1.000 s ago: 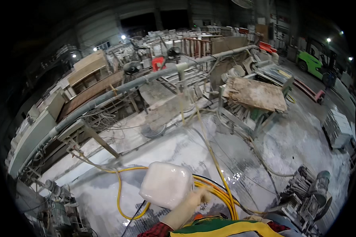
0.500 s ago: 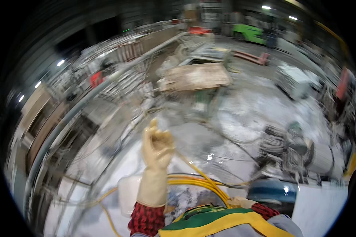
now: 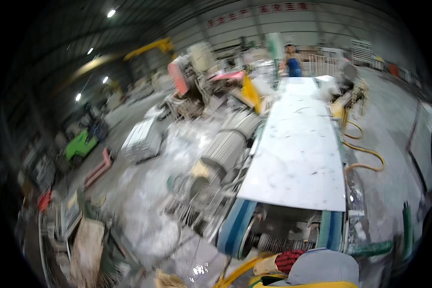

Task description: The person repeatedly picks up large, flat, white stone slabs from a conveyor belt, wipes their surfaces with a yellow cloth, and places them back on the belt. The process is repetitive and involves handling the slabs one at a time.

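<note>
My right hand (image 3: 268, 264), in a cream rubber glove with a red and black knitted cuff, is low in the middle, at the end of a bundle of yellow hose (image 3: 240, 272). It appears closed round the hose, though my grey sleeve and apron hide part of it. Of my left hand (image 3: 169, 279), only a blurred piece of cream glove shows at the lower edge, its fingers unreadable. Ahead, a long white slab (image 3: 297, 144) with dark specks lies on a conveyor with blue belts (image 3: 238, 225).
A ribbed motor unit (image 3: 228, 144) flanks the conveyor's left side. Stacked pale slabs (image 3: 141, 139), a pink pallet jack (image 3: 98, 168) and a green vehicle (image 3: 81, 145) stand farther left. Someone in blue (image 3: 293, 62) is beyond the slab. Green hose (image 3: 372, 248) lies at right.
My view has swung right, bringing the slab and conveyor to the middle. My left hand, earlier raised with fingers partly curled, is now low at the edge. The right stays by the yellow hose.
</note>
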Available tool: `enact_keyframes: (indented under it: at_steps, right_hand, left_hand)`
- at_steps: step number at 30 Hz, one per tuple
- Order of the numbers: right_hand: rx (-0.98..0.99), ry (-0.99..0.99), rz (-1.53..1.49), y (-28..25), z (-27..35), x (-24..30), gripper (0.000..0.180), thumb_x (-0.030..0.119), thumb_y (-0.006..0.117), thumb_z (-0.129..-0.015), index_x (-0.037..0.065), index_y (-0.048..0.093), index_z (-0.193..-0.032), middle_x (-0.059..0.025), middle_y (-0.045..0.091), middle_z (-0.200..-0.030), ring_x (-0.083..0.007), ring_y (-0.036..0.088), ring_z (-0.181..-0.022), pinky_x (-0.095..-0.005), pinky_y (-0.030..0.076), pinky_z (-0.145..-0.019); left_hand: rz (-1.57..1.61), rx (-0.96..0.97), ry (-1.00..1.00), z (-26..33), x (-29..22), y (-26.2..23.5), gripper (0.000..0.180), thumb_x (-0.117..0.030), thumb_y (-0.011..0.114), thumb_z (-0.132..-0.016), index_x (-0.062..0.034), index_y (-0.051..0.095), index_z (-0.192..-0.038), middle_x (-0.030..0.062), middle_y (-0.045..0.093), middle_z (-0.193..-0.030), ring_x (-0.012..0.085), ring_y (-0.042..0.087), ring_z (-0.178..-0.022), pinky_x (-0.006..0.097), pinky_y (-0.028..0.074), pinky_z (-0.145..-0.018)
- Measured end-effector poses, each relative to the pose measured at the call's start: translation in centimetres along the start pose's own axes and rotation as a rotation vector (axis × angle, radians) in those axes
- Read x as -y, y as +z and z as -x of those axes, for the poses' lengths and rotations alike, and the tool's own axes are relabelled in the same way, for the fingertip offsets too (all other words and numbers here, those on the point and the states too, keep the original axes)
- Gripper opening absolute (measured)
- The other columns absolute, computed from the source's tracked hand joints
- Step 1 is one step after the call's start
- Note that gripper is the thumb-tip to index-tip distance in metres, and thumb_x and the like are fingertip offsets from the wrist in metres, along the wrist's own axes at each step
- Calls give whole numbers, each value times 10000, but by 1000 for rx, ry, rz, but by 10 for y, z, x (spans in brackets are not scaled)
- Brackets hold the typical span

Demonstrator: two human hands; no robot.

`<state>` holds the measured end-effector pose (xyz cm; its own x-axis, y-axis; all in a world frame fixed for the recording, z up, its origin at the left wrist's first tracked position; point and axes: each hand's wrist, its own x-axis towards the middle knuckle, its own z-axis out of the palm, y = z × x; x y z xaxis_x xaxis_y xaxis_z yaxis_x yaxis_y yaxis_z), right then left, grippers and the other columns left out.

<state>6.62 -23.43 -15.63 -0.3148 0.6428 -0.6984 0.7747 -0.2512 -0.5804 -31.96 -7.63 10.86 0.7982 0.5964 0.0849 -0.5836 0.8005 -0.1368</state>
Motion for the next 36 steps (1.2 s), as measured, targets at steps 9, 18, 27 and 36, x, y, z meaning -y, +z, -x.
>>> enact_keyframes:
  at_steps: [9,18,27,36]
  right_hand:
    - [-444,-50,-451,-28,92,-37,740,636,512,-1131,104,588,-1640,-150,670,-1599,-325,631,-1465,-425,465,-1235]
    - [-686,25,-774,28,134,-44,724,586,513,-1142,71,567,-1648,-150,646,-1619,-306,602,-1489,-423,448,-1255]
    - [-646,200,-900,83,147,-75,584,359,516,-1178,52,512,-1675,-132,574,-1668,-241,506,-1557,-412,392,-1317]
    - [-865,129,-710,100,167,-56,641,455,592,-1173,41,546,-1660,-105,741,-1454,-223,680,-1341,-398,527,-1145]
  left_hand:
    - [-959,-428,-101,-177,127,-77,388,-389,591,-1174,-115,648,-1444,4,681,-1273,176,648,-1174,420,527,-1131]
    - [-603,-341,-798,-300,203,-107,397,-308,562,-1185,-80,624,-1504,23,704,-1158,203,682,-1059,403,539,-1107]
    - [-165,-293,-1118,-341,299,-106,282,-216,467,-1223,-100,377,-983,-10,212,-872,186,196,-758,388,278,-740]
    - [-313,-391,-1071,-317,326,-82,226,-222,504,-1198,-117,439,-1008,-5,290,-886,183,278,-761,353,319,-745]
